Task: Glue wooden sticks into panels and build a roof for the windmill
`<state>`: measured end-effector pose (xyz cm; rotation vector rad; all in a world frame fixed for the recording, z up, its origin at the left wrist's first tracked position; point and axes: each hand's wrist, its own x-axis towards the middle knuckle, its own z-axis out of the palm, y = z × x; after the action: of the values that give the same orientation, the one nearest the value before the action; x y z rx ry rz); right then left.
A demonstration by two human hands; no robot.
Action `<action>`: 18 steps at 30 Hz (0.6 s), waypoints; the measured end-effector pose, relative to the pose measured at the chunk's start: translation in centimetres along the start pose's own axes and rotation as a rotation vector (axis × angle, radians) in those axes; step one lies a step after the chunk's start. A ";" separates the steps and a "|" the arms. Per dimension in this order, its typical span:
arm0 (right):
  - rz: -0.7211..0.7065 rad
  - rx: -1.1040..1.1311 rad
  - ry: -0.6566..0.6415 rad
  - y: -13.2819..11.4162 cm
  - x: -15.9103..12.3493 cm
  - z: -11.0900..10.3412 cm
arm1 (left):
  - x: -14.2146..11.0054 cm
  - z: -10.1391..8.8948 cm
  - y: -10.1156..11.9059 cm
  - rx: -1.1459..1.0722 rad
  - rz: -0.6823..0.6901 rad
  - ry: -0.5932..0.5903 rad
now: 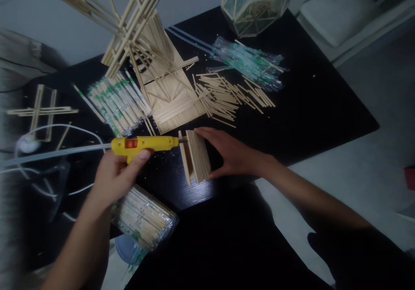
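Left hand (113, 175) grips the yellow plastic glue gun (155, 143) left of the boxy pale-wood piece (199, 158) right hand (235, 154) holds, so any wobble could smear it.

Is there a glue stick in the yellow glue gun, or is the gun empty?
Loaded: a long, pale glue stick enters the rear of the yellow glue gun in the left hand.

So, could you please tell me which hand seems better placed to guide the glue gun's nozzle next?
Probably the left hand: it grips the yellow glue gun, nozzle at the small wooden piece, while the right hand is occupied holding that piece.
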<state>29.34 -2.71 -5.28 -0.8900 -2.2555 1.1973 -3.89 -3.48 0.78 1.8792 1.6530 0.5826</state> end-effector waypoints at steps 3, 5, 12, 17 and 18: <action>0.000 0.003 -0.001 0.0 0.0 0.0 | 0.1 -0.1 -0.1 -0.071 -0.019 -0.023; -0.001 0.001 0.001 -0.1 0.0 0.0 | 0.2 -0.1 0.0 -0.069 -0.026 -0.006; -0.012 -0.006 0.007 0.0 -0.1 0.1 | 0.5 0.1 0.4 -0.060 -0.048 0.024; -0.008 -0.004 0.003 0.0 0.0 0.1 | 0.6 0.1 -0.7 -0.043 -0.078 0.006; -0.009 -0.004 0.005 0.0 0.0 0.1 | 0.7 0.1 -0.7 -0.039 -0.079 0.007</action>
<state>29.32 -2.74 -5.34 -0.8819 -2.2565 1.1865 -4.27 -2.72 0.21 1.7777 1.6997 0.5847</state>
